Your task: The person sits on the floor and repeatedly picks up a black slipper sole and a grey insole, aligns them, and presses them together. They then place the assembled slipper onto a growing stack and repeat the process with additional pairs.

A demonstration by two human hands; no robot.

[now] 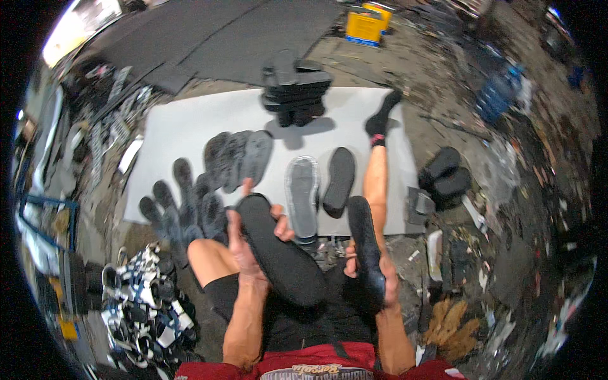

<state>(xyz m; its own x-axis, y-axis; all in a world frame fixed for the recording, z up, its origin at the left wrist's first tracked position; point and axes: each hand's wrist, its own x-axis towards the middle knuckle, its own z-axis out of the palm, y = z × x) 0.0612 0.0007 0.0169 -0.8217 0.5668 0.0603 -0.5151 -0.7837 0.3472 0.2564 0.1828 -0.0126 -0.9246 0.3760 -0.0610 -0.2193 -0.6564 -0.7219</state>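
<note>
My left hand (248, 263) is closed around a black shoe sole (278, 259), tilted over my lap with its broad dark face up. My right hand (390, 282) grips a second, narrower-looking black sole (365, 244), turned partly on edge. Just beyond them, a grey sole with a pale outline (302, 193) and a lone black sole (340, 180) lie on a white sheet (354, 114). To the left, several overlapping dark soles (234, 158) are fanned out across the sheet. A stack of dark soles (295, 92) stands at its far edge.
My outstretched leg (375, 177) crosses the sheet's right side. A heap of white and black straps (149, 310) is at lower left. Black footwear (445, 172) and a brown glove (452, 330) lie right. Farther off are a yellow can (365, 27) and a blue jug (499, 96).
</note>
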